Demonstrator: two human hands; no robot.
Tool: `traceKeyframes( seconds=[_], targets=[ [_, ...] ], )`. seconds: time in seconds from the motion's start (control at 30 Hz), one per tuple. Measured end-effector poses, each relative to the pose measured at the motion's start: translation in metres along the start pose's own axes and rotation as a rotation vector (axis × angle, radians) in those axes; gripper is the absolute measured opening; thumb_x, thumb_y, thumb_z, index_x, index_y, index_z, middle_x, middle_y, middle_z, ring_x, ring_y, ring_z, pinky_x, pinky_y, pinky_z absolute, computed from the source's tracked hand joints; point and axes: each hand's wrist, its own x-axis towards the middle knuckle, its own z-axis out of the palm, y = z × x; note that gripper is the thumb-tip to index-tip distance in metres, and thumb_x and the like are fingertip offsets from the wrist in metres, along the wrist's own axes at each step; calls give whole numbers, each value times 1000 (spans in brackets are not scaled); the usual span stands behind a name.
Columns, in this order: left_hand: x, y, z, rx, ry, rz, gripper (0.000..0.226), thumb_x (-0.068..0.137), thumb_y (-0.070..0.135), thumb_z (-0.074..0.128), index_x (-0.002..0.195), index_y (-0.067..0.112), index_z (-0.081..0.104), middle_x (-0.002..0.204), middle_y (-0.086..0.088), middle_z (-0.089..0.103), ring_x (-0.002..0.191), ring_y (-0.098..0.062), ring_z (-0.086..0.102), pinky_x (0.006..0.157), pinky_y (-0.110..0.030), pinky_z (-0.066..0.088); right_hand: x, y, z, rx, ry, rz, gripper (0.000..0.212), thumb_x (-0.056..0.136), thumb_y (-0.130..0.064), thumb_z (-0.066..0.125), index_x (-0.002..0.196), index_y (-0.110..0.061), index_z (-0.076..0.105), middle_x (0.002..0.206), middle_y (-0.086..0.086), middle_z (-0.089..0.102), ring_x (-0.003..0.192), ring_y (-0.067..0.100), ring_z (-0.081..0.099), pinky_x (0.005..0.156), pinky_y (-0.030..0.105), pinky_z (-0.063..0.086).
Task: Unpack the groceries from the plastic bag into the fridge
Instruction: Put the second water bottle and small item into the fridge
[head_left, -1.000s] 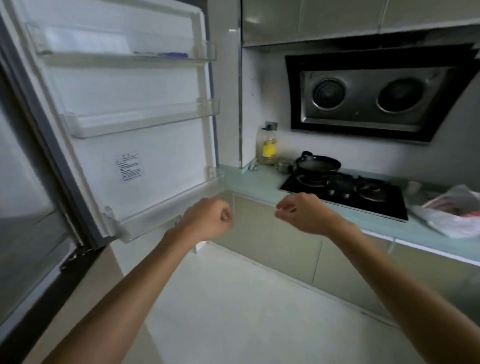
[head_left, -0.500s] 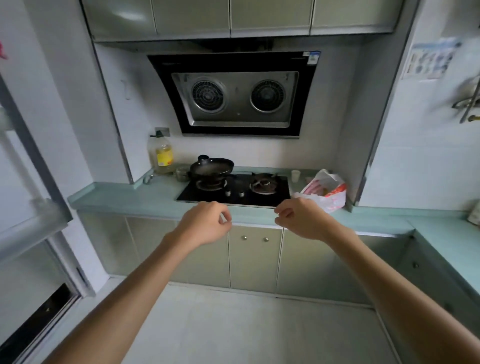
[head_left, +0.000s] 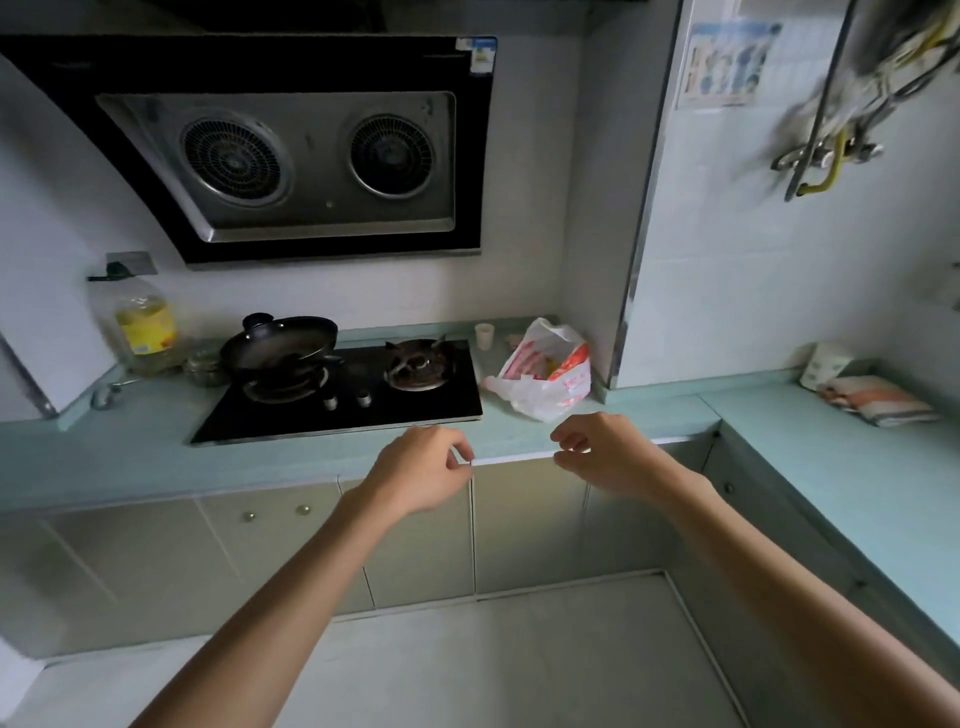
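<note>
A white plastic bag (head_left: 545, 371) with red print sits on the teal countertop (head_left: 530, 431), right of the stove and against the wall corner. Red and orange packages show through its open top. My left hand (head_left: 423, 470) and my right hand (head_left: 605, 452) hover side by side in front of the counter edge, just below the bag. Both have loosely curled fingers and hold nothing. Only a white sliver of the fridge door (head_left: 26, 364) shows at the far left.
A black gas stove (head_left: 353, 395) carries a dark pan (head_left: 280, 343). An oil bottle (head_left: 143, 325) stands at its left, a small cup (head_left: 484, 335) behind the bag. Folded cloths (head_left: 878, 400) lie on the right counter. Pipes (head_left: 831, 130) hang on the right wall.
My view has swung right, from the open fridge door to the stove and counter. The bag has come to the centre and looks closer. Both hands kept their loose, empty pose.
</note>
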Motion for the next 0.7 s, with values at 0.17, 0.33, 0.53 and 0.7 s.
traceKeyframes(
  seconds=[0.17,0.33,0.53,0.7],
  targets=[
    [88,-24,11,-68,-41,47,19,85,34,60,101,29,68,86,13,69,83,-12,67,76,-33,56,72,20,4,-3,15,79,35,90,-23,63,124,-14,64,118,4,68,105,18,64,95,30,52],
    [173,-50,16,-80,-149,67,21,85,34,62,105,29,68,90,13,69,90,-11,66,81,-31,53,147,34,7,-34,-45,154,36,91,-23,63,126,-14,62,121,4,67,107,19,64,95,29,51],
    [262,-76,26,-70,-297,75,26,84,39,64,108,28,69,100,7,69,91,-13,66,88,-34,53,228,63,8,-63,-81,223,33,89,-24,62,122,-19,66,118,0,69,102,18,64,88,25,51],
    [332,-93,50,-71,-333,81,26,83,38,65,107,27,70,101,5,70,93,-13,66,90,-35,54,291,99,22,-33,-113,256,33,90,-25,61,123,-19,65,117,0,69,101,18,64,88,28,53]
  ],
)
